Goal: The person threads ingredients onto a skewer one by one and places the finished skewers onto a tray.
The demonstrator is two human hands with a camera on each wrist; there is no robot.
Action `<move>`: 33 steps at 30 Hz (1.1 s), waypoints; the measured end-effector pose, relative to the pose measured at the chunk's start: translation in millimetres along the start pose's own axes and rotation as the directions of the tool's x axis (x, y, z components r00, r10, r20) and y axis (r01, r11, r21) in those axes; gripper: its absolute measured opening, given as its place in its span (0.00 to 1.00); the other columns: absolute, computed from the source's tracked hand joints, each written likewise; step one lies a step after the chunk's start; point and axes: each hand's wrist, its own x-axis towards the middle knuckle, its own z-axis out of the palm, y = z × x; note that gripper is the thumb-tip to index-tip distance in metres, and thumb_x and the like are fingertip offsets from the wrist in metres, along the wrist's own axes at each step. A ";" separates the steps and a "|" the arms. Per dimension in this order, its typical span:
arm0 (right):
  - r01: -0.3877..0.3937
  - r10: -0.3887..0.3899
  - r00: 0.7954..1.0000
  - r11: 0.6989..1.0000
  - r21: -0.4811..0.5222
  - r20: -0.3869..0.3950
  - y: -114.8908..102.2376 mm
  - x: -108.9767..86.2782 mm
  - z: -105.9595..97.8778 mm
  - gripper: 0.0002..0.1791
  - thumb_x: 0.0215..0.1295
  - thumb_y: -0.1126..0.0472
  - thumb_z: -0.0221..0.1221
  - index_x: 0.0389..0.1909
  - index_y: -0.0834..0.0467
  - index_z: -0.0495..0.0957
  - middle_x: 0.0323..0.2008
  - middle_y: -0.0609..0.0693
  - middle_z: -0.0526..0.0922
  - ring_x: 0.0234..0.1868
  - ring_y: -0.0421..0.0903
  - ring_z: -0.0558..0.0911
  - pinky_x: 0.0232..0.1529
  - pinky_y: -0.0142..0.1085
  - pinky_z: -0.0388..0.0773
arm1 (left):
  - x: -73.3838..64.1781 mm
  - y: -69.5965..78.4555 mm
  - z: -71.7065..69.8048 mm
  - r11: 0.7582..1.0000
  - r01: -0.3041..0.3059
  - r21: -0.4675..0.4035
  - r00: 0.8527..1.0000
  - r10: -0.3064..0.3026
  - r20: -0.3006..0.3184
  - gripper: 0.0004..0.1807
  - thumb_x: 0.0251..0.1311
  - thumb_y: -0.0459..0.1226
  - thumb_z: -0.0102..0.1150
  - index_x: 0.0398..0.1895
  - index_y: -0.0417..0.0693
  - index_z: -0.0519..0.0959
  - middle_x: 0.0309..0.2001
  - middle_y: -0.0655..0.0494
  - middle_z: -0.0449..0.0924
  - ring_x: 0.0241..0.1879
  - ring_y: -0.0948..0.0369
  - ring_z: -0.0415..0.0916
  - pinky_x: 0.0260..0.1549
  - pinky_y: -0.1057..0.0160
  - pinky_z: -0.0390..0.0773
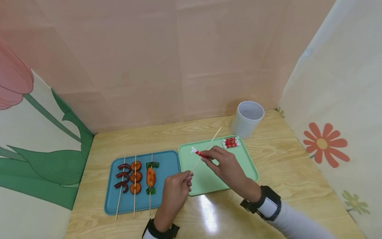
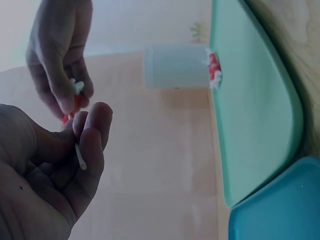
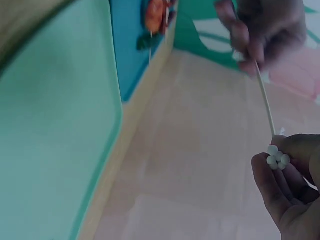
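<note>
My left hand (image 1: pixel 176 191) pinches a thin wooden skewer (image 1: pixel 214 136) near its lower end, so that it slants up and to the right. With thumb and fingers, my right hand (image 1: pixel 226 167) pinches a small red roll with white knobbly ends (image 1: pixel 198 152) against the skewer, part-way along it. Fingers hide the crossing, and I cannot tell whether the skewer runs through the roll. In the right wrist view the skewer meets the roll beside its white knobs (image 3: pixel 278 158). Below both hands lies a green tray (image 1: pixel 206 187), with several similar red rolls (image 1: pixel 231 142) in its far right corner.
Left of the green tray, a blue tray (image 1: pixel 111 199) bears three loaded skewers: dark curled pieces (image 1: pixel 123 177), round orange slices (image 1: pixel 135 176), and an orange piece (image 1: pixel 151 177) between green ones. A pale cup (image 1: pixel 246 124) stands behind the green tray, near the back wall.
</note>
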 end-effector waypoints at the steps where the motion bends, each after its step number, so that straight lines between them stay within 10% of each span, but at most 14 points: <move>1: 0.020 -0.020 1.000 1.000 0.003 0.009 -3.8 -1.7 5.2 0.16 0.54 0.68 0.75 0.44 0.56 0.88 0.32 0.44 0.82 0.29 0.35 0.78 0.29 0.21 0.75 | 0.7 0.7 -0.4 1.000 0.012 -0.013 1.000 -0.012 0.005 0.10 0.62 0.21 0.62 0.43 0.34 0.87 0.31 0.47 0.88 0.20 0.70 0.80 0.21 0.80 0.77; 10: 0.171 -0.170 0.983 0.985 -0.009 0.071 -24.7 -12.2 34.8 0.16 0.54 0.69 0.74 0.45 0.58 0.87 0.32 0.46 0.80 0.29 0.36 0.78 0.30 0.19 0.76 | 1.9 -1.5 -4.2 0.984 0.122 -0.131 0.992 -0.125 -0.016 0.07 0.64 0.23 0.61 0.41 0.35 0.87 0.20 0.51 0.81 0.17 0.68 0.79 0.20 0.75 0.80; 16: -0.150 0.103 0.974 0.959 0.239 0.200 7.9 -9.5 28.2 0.07 0.71 0.62 0.64 0.47 0.54 0.84 0.41 0.44 0.87 0.42 0.39 0.87 0.44 0.33 0.86 | -1.0 -5.9 -11.5 0.939 0.265 -0.218 0.963 -0.270 0.009 0.08 0.67 0.24 0.59 0.43 0.35 0.87 0.23 0.50 0.81 0.19 0.64 0.81 0.22 0.70 0.84; 20: -0.269 0.262 0.941 0.963 0.003 0.215 71.4 -8.0 25.6 0.07 0.71 0.62 0.63 0.46 0.59 0.83 0.41 0.51 0.87 0.42 0.47 0.87 0.44 0.44 0.86 | -3.1 -7.9 -18.1 0.895 0.343 -0.287 0.937 -0.347 0.038 0.10 0.68 0.24 0.58 0.45 0.35 0.87 0.24 0.49 0.81 0.20 0.63 0.81 0.23 0.68 0.86; 25: -0.131 0.255 0.935 0.893 -0.430 0.245 155.7 -21.8 20.3 0.09 0.64 0.75 0.62 0.43 0.65 0.84 0.36 0.60 0.82 0.39 0.58 0.82 0.38 0.50 0.82 | -5.8 -10.7 -21.8 0.911 0.313 -0.269 0.947 -0.320 0.017 0.10 0.67 0.24 0.58 0.46 0.34 0.87 0.24 0.49 0.83 0.21 0.65 0.82 0.23 0.63 0.87; 33: -0.044 0.242 0.917 0.853 -0.521 0.318 199.7 -41.0 22.5 0.11 0.62 0.77 0.59 0.42 0.64 0.83 0.37 0.61 0.81 0.40 0.60 0.80 0.36 0.52 0.82 | -8.9 -12.6 -24.9 0.901 0.354 -0.251 0.933 -0.357 0.034 0.11 0.68 0.25 0.58 0.48 0.33 0.86 0.24 0.50 0.82 0.21 0.66 0.82 0.23 0.69 0.85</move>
